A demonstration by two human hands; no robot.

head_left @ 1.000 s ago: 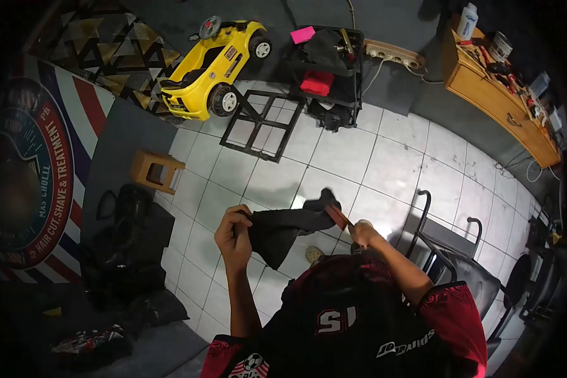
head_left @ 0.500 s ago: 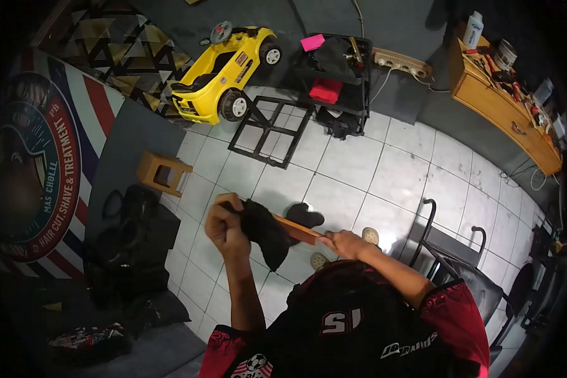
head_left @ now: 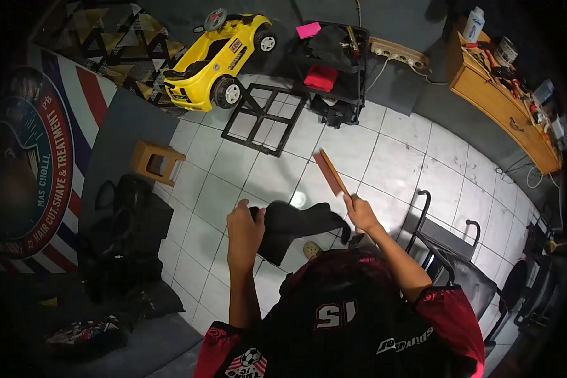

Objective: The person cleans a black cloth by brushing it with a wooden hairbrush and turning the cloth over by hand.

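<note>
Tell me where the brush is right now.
In the head view, the brush is in the right hand, a little right of centre, above and right of the black cloth.

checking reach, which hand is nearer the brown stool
Left: the left hand, holding black cloth, is below and right of the stool in the image; the right hand, holding the brush, is farther right.

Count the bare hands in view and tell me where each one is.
2. The left hand grips the left end of the black cloth; the right hand holds the brush, its head pointing away from the cloth. Neither hand is hidden.
</note>
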